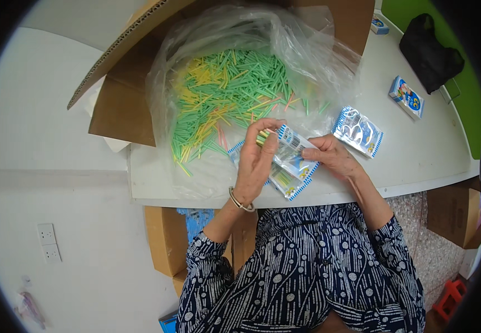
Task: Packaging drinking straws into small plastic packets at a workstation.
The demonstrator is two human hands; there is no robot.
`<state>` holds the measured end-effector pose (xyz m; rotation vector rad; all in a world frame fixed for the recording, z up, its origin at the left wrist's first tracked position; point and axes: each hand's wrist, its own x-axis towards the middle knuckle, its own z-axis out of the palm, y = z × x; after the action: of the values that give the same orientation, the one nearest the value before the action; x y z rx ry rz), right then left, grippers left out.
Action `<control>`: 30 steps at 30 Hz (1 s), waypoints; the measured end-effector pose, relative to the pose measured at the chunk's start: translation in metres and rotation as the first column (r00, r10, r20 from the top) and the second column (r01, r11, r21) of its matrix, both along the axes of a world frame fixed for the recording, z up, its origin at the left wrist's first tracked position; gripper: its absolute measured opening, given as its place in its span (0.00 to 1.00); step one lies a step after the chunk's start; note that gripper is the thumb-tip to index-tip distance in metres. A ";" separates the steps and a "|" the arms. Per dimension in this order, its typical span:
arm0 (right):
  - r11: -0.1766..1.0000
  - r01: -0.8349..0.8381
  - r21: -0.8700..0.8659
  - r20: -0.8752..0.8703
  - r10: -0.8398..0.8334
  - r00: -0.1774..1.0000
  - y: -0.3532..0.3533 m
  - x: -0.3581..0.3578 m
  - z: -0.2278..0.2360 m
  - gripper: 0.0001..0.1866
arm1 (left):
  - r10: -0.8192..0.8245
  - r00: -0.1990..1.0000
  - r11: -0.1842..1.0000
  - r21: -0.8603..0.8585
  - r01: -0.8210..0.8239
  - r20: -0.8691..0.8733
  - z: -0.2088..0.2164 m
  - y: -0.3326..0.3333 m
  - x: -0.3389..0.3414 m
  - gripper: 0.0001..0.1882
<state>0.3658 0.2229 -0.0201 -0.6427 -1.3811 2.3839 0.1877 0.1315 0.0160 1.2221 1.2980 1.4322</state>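
Right now both hands are busy at one small clear-and-blue plastic packet point(293, 158), held near the front edge of the white surface point(418, 152). The left hand point(256, 161) is curled round a small bundle of green and yellow sticks point(262, 137), which lies between thumb and fingers at the packet's upper left end. The right hand point(334, 158) pinches the packet's right side between thumb and fingers.

Just below it, partly covered, lies another packet point(286, 180) with pale green sticks showing through its clear part. To the right of the right hand, a silvery packet point(358, 132) with blue striped edges lies flat on the surface.

Beyond the left hand, a large heap of loose sticks point(240, 83), mostly green with yellow and a few pink, lies in an open clear plastic bag point(290, 28), which spills out of a tipped cardboard box point(123, 108). Farther right stand a small blue-and-white carton point(408, 98) and, near it, a black bag point(430, 53).
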 end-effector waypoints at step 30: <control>0.955 -0.014 0.296 0.045 0.001 0.999 0.013 0.020 0.021 0.12 | -0.149 0.926 0.989 -0.049 0.141 -0.347 0.050 0.026 0.029 0.24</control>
<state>0.3854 0.2357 0.0011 -0.6102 -1.7174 2.1161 0.2167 0.1574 0.0660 1.5756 1.4194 1.1232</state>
